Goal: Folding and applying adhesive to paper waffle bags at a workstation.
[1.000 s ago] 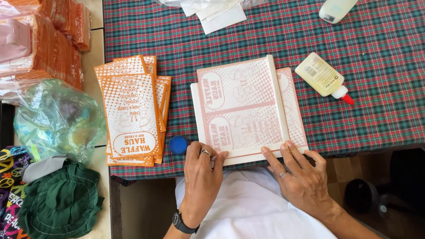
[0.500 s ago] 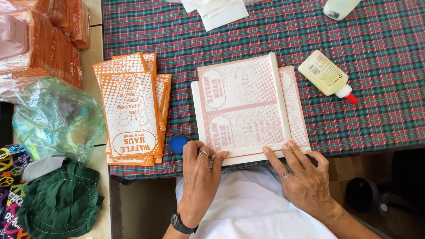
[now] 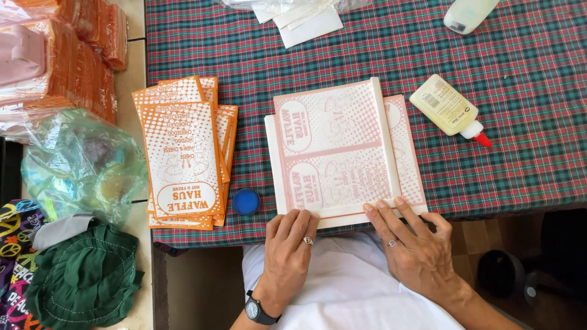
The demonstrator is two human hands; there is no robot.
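Pink-printed white paper, a flat sheet (image 3: pixel 342 150) with a side flap already turned over, lies in the middle of the frame on the plaid tablecloth (image 3: pixel 520 79), its lower edge at the table's near rim. The left hand (image 3: pixel 288 244) lies flat with fingers together, tips pressing the sheet's lower left corner. The right hand (image 3: pixel 416 244) has its fingers slightly spread, tips pressing the narrow bottom strip at the lower right. Neither hand grips anything; both bear down on the paper. This looks like the creasing of the bottom fold. The crease seems to call for firm, even pressure along the whole strip, with the sheet kept square. A glue bottle (image 3: pixel 448 109) with a red tip lies well apart at right; a small blue cap (image 3: pixel 246 201) sits just left of the sheet, beside a stack of orange printed bags (image 3: pixel 183 153).
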